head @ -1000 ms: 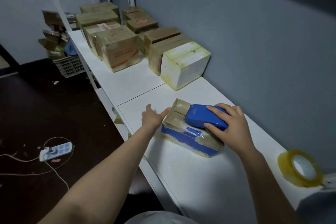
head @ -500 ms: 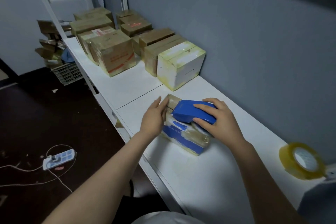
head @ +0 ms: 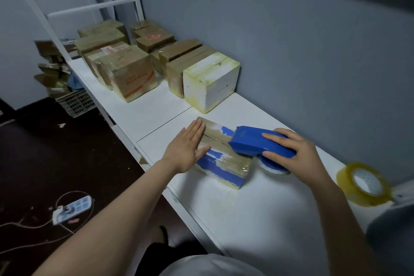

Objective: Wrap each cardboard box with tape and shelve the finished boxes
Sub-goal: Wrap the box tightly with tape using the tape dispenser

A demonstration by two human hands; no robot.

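A flat cardboard box (head: 224, 163) with blue print and glossy tape lies on the white shelf (head: 246, 208) in front of me. My left hand (head: 187, 145) rests flat on its left end, fingers spread. My right hand (head: 295, 157) grips a blue tape dispenser (head: 257, 143), whose front sits on the box's top at the right end; its tape roll (head: 272, 167) hangs beside the box.
Several taped boxes (head: 125, 71) and a white taped box (head: 210, 80) stand further along the shelf against the grey wall. A spare yellow tape roll (head: 364, 182) lies at right. On the dark floor are a power strip (head: 71, 209) and a basket (head: 76, 102) of cardboard.
My right hand has drawn the dispenser back to the box's right end. My left hand has moved from the box's side onto its top.
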